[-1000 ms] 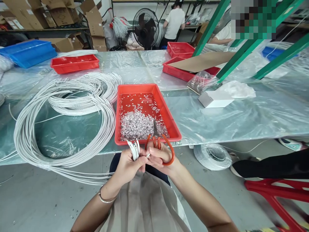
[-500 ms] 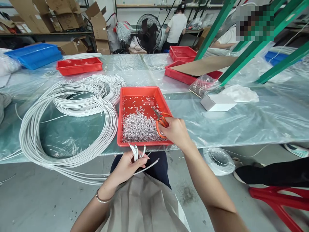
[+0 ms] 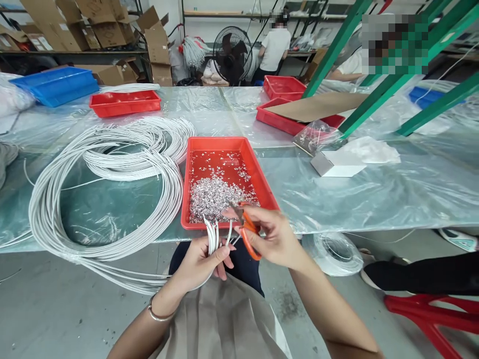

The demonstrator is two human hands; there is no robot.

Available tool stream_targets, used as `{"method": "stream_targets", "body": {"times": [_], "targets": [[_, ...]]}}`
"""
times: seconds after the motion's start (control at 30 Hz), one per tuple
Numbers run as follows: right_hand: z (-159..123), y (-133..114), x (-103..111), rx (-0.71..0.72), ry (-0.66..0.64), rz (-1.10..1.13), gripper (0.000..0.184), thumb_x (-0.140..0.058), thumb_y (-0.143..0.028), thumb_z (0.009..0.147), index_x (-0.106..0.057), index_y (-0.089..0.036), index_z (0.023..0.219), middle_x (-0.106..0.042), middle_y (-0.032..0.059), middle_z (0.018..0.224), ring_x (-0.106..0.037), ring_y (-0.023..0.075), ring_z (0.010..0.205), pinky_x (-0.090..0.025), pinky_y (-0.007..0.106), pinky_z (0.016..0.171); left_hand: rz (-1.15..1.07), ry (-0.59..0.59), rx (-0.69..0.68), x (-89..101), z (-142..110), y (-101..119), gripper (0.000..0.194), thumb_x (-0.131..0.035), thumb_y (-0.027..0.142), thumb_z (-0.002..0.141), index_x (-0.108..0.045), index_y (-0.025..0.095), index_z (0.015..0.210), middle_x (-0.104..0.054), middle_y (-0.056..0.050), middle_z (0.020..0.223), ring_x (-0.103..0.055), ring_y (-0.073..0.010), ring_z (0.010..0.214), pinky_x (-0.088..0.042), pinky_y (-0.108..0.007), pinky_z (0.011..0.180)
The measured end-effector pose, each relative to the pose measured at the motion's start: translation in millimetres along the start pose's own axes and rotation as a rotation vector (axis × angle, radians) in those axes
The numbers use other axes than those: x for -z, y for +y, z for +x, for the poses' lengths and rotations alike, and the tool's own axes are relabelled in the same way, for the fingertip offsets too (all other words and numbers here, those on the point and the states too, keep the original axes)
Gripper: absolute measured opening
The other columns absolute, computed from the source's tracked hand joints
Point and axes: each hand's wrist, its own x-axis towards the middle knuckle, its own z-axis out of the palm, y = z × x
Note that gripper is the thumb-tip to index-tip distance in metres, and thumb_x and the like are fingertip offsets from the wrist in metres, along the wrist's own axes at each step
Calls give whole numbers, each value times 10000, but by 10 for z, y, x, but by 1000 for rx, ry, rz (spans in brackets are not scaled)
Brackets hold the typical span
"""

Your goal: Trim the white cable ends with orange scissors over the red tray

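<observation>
My left hand (image 3: 204,259) is closed around several white cables (image 3: 213,237), their ends pointing up over the near rim of a red tray (image 3: 267,192). In my right hand (image 3: 275,237) are orange-handled scissors (image 3: 250,234), blades pointing left close to the cable tips. Whether the blades touch a cable I cannot tell. Small silvery metal pieces (image 3: 215,194) lie heaped in the near half of the tray. Left of it, a large coil of white cable (image 3: 48,199) rests on the table, and its lower strands run toward my left hand.
Plastic sheeting covers the table (image 3: 374,199). A white box (image 3: 337,164) lies to the right, near green metal posts (image 3: 337,50). Farther back are red trays (image 3: 125,103) and a blue bin (image 3: 56,86). A red stool (image 3: 430,309) stands at lower right, and other people are nearby.
My right hand has brought the scissors down and left, from over the tray to the cable ends. My left hand still grips the cables, which now stand more upright.
</observation>
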Motion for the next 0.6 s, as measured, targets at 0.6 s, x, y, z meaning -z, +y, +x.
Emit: {"method": "stream_targets", "body": {"times": [0.6], "targets": [[-432, -209, 224, -175, -403, -469, 294, -475, -281, 896, -480, -170, 1168, -497, -26, 616, -429, 132, 533, -353, 236, 516, 136, 248, -271, -16, -56, 185, 236, -606, 362, 804, -601, 126, 801, -442, 73, 411, -398, -49, 371, -313, -170, 404]]}}
